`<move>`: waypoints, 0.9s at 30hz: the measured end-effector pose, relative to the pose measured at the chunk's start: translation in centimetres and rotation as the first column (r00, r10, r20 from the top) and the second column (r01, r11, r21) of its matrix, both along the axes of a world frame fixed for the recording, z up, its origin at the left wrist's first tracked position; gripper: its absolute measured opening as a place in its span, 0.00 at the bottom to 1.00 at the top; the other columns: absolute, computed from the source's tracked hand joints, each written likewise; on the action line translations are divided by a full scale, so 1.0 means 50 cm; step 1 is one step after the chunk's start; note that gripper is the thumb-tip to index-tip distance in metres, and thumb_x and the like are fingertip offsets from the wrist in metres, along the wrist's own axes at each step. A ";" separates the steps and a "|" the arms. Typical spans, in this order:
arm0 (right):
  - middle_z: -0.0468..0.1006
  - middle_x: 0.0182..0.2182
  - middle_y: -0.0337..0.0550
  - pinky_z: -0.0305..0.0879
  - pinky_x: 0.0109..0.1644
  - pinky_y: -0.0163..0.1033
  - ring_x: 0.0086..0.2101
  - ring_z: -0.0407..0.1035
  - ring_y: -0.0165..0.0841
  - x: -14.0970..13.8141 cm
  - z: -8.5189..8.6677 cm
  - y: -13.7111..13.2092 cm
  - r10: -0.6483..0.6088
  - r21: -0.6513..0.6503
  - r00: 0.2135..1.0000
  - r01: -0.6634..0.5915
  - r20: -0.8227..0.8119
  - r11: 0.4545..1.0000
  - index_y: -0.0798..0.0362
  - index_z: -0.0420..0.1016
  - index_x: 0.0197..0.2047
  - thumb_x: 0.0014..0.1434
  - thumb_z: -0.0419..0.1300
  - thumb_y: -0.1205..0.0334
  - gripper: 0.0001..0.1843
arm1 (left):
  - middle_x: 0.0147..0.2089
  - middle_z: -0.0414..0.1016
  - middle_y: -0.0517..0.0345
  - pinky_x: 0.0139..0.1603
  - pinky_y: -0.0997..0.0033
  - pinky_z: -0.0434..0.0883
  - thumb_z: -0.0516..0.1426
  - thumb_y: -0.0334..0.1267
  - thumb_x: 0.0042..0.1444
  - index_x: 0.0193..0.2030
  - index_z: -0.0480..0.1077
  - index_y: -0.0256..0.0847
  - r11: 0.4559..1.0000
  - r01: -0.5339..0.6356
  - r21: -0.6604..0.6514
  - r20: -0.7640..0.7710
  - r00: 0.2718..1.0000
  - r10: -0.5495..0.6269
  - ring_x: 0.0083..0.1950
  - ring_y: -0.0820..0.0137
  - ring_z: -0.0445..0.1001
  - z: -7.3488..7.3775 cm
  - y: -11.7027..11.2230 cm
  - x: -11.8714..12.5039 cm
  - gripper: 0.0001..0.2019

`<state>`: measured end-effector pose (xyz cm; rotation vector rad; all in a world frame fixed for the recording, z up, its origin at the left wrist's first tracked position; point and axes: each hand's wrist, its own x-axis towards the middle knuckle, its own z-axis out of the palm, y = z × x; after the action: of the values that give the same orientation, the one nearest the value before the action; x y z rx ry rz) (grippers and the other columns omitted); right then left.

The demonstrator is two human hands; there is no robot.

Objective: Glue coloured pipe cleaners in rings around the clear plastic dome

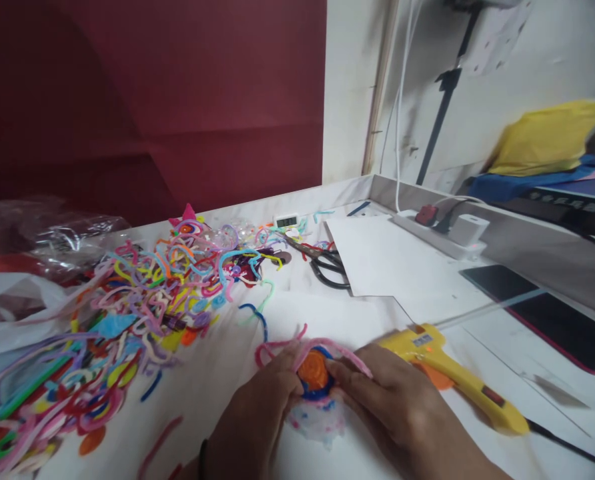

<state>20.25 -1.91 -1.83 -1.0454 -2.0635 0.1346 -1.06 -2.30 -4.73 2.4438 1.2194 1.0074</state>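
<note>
Between my two hands is a small round craft piece (313,371), an orange coiled centre ringed by dark blue pipe cleaner. My left hand (265,393) pinches its left side, and my right hand (385,390) grips the right side with thumb and fingers. A pink pipe cleaner (335,345) curves over the top of the piece, its right end by my right fingers. Below the piece shows a whitish, translucent patch (317,423) with pink and blue specks; its kind is unclear. Just right of my right hand lies a yellow hot glue gun (457,373).
A heap of colourful pipe cleaners (167,280) and bits covers the left, beside a plastic bag (17,307). Black-handled scissors (330,267), a small digital display (286,221) and white card (377,260) lie farther back. A power strip (442,237) and dark phone (542,320) are right.
</note>
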 end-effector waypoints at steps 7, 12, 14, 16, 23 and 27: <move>0.73 0.22 0.36 0.64 0.24 0.33 0.24 0.69 0.29 0.002 0.012 0.003 -0.012 0.054 0.999 0.010 0.052 0.998 0.49 0.71 0.29 0.71 0.45 0.64 0.21 | 0.51 0.79 0.57 0.44 0.78 0.77 0.48 0.35 0.67 0.50 0.70 0.47 0.998 -0.057 -0.026 0.059 0.997 0.058 0.46 0.70 0.80 -0.002 -0.014 -0.003 0.11; 0.74 0.25 0.39 0.64 0.27 0.36 0.25 0.68 0.31 -0.002 -0.018 0.006 -0.013 0.151 0.999 0.006 0.044 0.988 0.50 0.75 0.34 0.72 0.42 0.62 0.23 | 0.49 0.79 0.57 0.50 0.75 0.76 0.51 0.34 0.64 0.40 0.71 0.45 0.996 -0.006 -0.085 0.075 0.997 0.012 0.52 0.67 0.78 0.022 -0.010 0.003 0.07; 0.75 0.27 0.40 0.63 0.28 0.37 0.26 0.68 0.32 -0.003 -0.020 0.005 -0.006 0.160 0.999 0.000 0.038 0.987 0.50 0.76 0.35 0.72 0.41 0.61 0.24 | 0.49 0.79 0.58 0.51 0.76 0.75 0.52 0.34 0.64 0.39 0.71 0.45 0.995 0.020 -0.098 0.062 0.998 -0.014 0.52 0.68 0.77 0.033 -0.005 0.002 0.06; 0.74 0.25 0.40 0.60 0.26 0.36 0.25 0.66 0.32 -0.005 -0.011 0.004 -0.010 0.167 0.999 0.004 0.034 0.986 0.51 0.75 0.32 0.72 0.40 0.61 0.25 | 0.50 0.78 0.58 0.51 0.77 0.75 0.51 0.35 0.65 0.40 0.71 0.45 0.995 0.002 -0.095 0.066 0.998 0.004 0.52 0.68 0.77 0.036 -0.002 0.000 0.07; 0.74 0.21 0.40 0.58 0.24 0.38 0.23 0.66 0.32 -0.010 0.038 -0.008 -0.057 0.160 0.982 0.028 0.183 0.987 0.53 0.78 0.32 0.72 0.38 0.61 0.29 | 0.43 0.77 0.56 0.37 0.70 0.76 0.53 0.41 0.67 0.44 0.71 0.39 0.997 0.010 -0.083 0.085 0.996 -0.003 0.37 0.72 0.77 0.016 0.007 0.006 0.09; 0.76 0.22 0.42 0.62 0.25 0.37 0.23 0.69 0.32 -0.011 0.049 -0.011 -0.081 0.202 0.971 0.035 0.226 0.979 0.55 0.79 0.36 0.73 0.35 0.62 0.31 | 0.37 0.78 0.60 0.37 0.77 0.75 0.48 0.37 0.69 0.43 0.71 0.43 0.998 0.005 -0.069 0.087 0.996 0.001 0.35 0.74 0.77 0.034 0.007 0.012 0.11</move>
<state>19.68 -2.44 0.60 -1.0377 -2.1992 -0.2292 -0.45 -1.93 -3.03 2.3239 1.2023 1.0413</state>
